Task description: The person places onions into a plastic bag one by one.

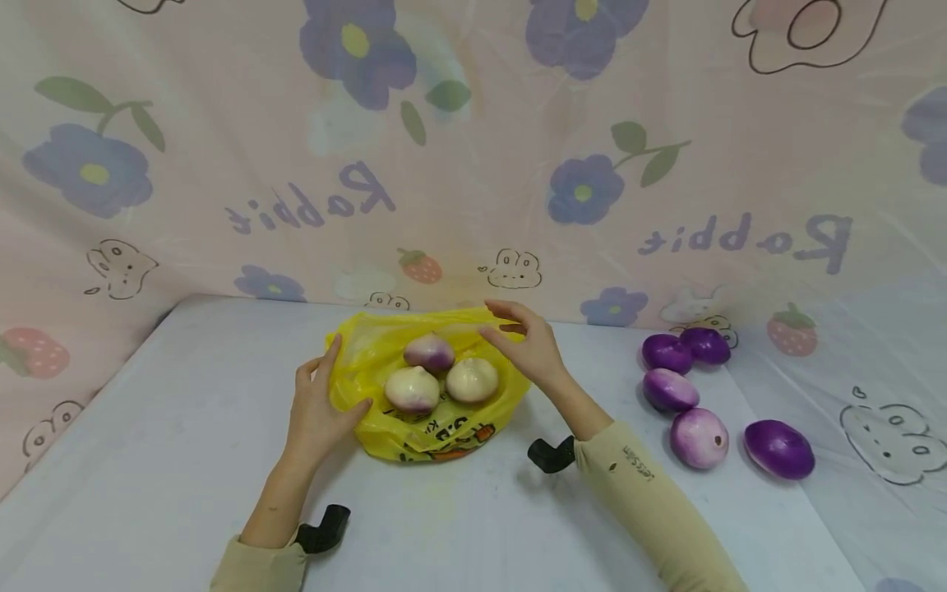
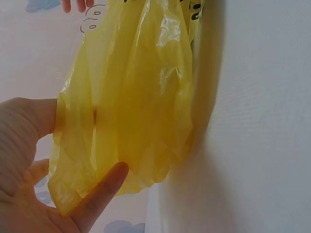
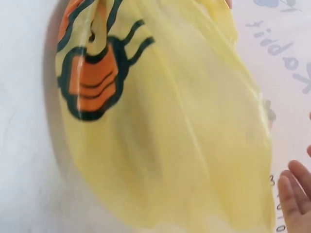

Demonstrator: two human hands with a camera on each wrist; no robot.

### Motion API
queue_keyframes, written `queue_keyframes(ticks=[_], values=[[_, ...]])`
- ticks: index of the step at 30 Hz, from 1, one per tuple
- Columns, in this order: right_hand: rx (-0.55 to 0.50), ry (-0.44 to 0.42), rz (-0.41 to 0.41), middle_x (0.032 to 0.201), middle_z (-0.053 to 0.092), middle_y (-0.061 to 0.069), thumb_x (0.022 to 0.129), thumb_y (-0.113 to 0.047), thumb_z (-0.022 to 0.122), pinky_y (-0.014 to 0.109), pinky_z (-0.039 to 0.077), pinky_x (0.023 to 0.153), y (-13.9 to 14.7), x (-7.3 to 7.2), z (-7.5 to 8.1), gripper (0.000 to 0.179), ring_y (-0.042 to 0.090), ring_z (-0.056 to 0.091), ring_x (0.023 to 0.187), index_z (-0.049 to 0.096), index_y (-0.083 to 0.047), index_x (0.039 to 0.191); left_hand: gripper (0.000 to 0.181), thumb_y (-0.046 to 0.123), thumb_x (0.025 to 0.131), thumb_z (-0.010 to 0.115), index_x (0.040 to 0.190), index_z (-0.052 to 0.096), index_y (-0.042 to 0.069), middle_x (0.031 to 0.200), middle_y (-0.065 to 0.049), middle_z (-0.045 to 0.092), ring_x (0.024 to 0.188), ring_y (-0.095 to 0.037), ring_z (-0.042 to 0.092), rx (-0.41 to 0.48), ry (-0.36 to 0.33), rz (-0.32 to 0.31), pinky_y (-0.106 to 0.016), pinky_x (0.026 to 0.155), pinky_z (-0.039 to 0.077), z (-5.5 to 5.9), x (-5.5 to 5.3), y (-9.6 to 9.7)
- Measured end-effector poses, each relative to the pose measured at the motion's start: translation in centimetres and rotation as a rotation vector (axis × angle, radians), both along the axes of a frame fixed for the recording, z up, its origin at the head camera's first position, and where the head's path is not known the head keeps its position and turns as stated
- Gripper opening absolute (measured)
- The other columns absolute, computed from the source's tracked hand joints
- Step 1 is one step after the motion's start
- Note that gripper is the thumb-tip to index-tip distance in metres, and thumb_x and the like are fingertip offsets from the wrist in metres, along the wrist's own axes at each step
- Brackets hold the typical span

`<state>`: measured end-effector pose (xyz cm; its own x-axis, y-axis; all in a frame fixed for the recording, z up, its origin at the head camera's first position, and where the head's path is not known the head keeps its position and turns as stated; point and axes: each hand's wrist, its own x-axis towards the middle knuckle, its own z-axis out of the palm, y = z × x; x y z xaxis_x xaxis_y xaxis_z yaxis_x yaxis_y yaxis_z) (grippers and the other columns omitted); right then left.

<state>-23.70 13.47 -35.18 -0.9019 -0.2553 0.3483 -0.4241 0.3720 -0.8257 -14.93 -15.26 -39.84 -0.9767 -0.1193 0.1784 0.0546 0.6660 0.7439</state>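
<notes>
A: Item one?
B: Crumpled yellow plastic bag with dark and orange printing (image 1: 403,429), centre of the frame, on a white tabletop (image 1: 185,411). Mouth spread, presumably to keep the contents reachable.
A: Contents?
B: Three round, pale onions flushed with purple (image 1: 412,390), grouped in the opening, between the two hands.
A: Left hand (image 1: 321,411)?
B: At the bag's left side, digits spread wide, thumb across the near plastic, a finger behind; likely steadying that wall.
A: Right hand (image 1: 534,345)?
B: By the bag's upper-right rim, fingers extended, loosely bent, holding nothing; contact with the rim cannot be told.
A: Remainder?
B: Five glossy purple onions (image 1: 669,390), right of the frame, well apart from both hands; perhaps kept there for working room.
</notes>
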Motion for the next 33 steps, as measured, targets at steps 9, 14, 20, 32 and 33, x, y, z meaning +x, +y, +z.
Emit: queue_keyframes(ticks=[9,14,20,32,33], values=[[-0.097,-0.002,-0.149,0.123,0.063,0.010,0.087,-0.020,0.070,0.034,0.049,0.092,2.0,0.3,0.0,0.036,0.025,0.057,0.114,0.062,-0.006,0.119,0.096,0.014,0.078,0.073,0.155,0.017,0.017,0.142,-0.033,0.023,0.119,-0.052,0.041,-0.010,-0.008,0.001,-0.063,0.099,0.038,-0.1,0.0,0.0],[-0.100,-0.001,-0.192,0.123,0.062,0.012,0.087,-0.021,0.070,0.024,0.048,0.087,3.1,0.4,0.1,0.037,0.025,0.057,0.114,0.062,-0.005,0.120,0.095,0.014,0.078,0.073,0.155,0.017,0.017,0.141,-0.033,0.024,0.118,-0.053,0.042,-0.022,0.010,-0.004,-0.064,0.098,0.039,-0.1,-0.1,0.1],[-0.077,-0.004,-0.246,0.123,0.061,0.015,0.087,-0.023,0.070,0.020,0.047,0.085,4.8,0.6,-0.2,0.039,0.026,0.057,0.113,0.061,-0.005,0.120,0.094,0.013,0.078,0.073,0.154,0.018,0.016,0.140,-0.033,0.025,0.117,-0.052,0.043,-0.016,0.013,-0.001,-0.063,0.098,0.039,-0.2,0.0,0.2],[-0.078,-0.013,-0.434,0.120,0.063,0.017,0.088,-0.021,0.069,0.015,0.043,0.081,9.2,0.9,-1.0,0.038,0.027,0.057,0.111,0.062,-0.002,0.120,0.094,0.013,0.079,0.072,0.155,0.017,0.017,0.142,-0.033,0.023,0.117,-0.052,0.042,-0.010,0.010,-0.007,-0.064,0.098,0.039,0.1,0.0,0.2],[-0.076,-0.017,-0.444,0.120,0.063,0.016,0.088,-0.021,0.069,0.016,0.043,0.082,9.5,1.0,-1.1,0.038,0.027,0.057,0.111,0.062,-0.001,0.120,0.094,0.013,0.079,0.072,0.155,0.016,0.017,0.142,-0.033,0.023,0.117,-0.052,0.042,-0.008,0.004,-0.008,-0.064,0.098,0.039,0.1,0.0,0.2]])
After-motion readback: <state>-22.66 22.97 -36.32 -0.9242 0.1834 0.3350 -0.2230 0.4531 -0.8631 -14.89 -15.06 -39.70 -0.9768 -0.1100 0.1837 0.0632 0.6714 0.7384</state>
